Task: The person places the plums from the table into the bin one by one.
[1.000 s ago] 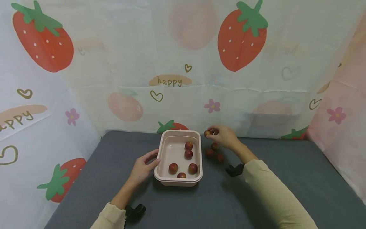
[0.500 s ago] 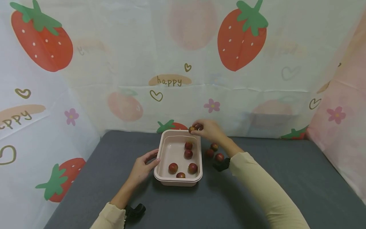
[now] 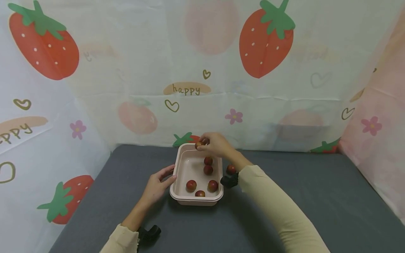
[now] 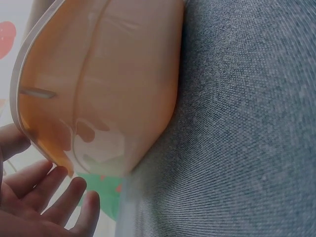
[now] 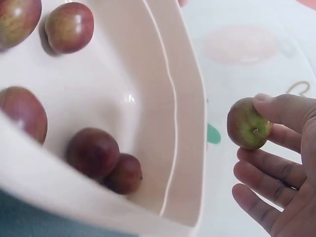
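The right hand [image 3: 216, 144] pinches a reddish fruit [image 3: 199, 145] near the far rim of the pink container [image 3: 189, 168]; the left hand [image 3: 157, 185], fingers loosely extended, touches its left rim; five fruits [image 3: 191, 186] lie inside; another fruit [image 3: 231, 169] sits right of it on the grey table [image 3: 300, 189].

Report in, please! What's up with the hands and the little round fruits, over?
Right hand pinches one fruit by far rim of pink box. Left hand at its left rim. Five fruits inside. Nothing seems in the way.
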The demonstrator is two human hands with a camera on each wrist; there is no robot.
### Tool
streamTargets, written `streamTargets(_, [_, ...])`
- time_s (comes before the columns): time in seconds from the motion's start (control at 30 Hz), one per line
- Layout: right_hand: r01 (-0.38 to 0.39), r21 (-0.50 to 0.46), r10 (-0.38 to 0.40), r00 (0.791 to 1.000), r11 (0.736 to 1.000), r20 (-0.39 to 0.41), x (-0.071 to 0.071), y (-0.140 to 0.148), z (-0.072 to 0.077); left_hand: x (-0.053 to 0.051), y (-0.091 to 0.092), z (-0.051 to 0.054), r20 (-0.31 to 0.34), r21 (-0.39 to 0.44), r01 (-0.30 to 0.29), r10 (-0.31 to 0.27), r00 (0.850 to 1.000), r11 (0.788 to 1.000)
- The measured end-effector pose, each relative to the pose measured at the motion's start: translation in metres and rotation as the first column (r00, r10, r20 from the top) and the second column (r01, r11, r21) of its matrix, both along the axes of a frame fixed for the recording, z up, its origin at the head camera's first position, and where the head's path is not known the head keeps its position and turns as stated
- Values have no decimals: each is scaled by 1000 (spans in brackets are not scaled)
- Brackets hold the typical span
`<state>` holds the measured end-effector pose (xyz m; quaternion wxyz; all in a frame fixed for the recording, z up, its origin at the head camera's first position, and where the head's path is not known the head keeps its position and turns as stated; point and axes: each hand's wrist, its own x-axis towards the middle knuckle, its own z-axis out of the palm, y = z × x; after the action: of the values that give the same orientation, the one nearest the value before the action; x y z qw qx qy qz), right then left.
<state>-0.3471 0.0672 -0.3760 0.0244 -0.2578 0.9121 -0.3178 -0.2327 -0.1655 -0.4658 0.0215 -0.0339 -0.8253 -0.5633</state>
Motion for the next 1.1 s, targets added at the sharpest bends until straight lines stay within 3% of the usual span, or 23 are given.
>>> streamTargets(0.53, [-11,23,10,999,1000,42,3,-31,-14,-1,0,0,2,7,8,-8,1000,1000])
streamTargets(1.1, [22,114,-33,995,993,97,-1,-38,-29,-1,-1,1,1,2,14,-14,1000,1000])
